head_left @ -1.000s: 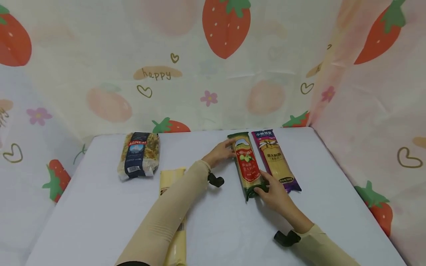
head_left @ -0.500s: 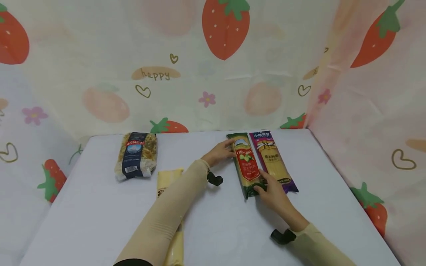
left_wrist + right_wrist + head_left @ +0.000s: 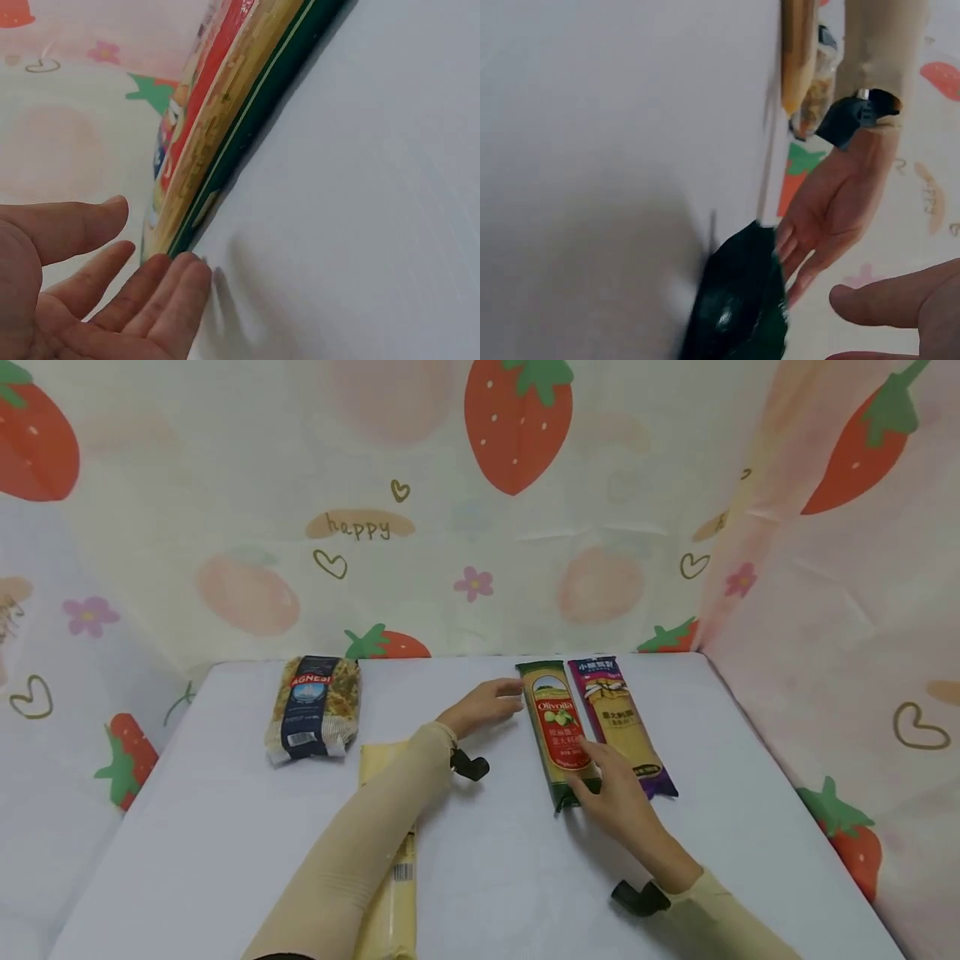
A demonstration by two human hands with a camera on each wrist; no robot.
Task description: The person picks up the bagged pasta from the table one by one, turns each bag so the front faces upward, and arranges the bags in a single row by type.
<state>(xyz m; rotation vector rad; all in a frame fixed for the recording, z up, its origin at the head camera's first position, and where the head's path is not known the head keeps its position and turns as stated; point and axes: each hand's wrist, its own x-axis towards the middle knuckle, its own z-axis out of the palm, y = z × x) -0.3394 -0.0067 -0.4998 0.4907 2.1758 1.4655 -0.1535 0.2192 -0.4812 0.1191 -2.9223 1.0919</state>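
Note:
A green-and-gold pack of spaghetti [image 3: 553, 710] with a red label lies on the white table, slightly slanted. My left hand [image 3: 482, 706] is beside its far left edge, thumb and fingers apart; in the left wrist view the loosely extended fingers [image 3: 176, 300] are by the far end of the pack, and whether they touch it I cannot tell. Over the near right end is my right hand [image 3: 621, 797], its thumb lifted off the green wrapper end [image 3: 739, 300] in the right wrist view. Neither hand grips it. A purple-and-gold spaghetti pack [image 3: 621, 714] lies close on its right.
At the back left lies an Agnesi pasta bag [image 3: 309, 706] with a dark blue label. A long pale yellow pack [image 3: 397, 902] lies near the front, partly under the left sleeve [image 3: 360, 835]. Strawberry-print cloth [image 3: 450, 543] hangs behind the table and at its sides.
My left hand has let go of the green-and-gold spaghetti pack's far end and drawn slightly left. The right hand's thumb and fingers have loosened from the near end. The pack has hardly moved.

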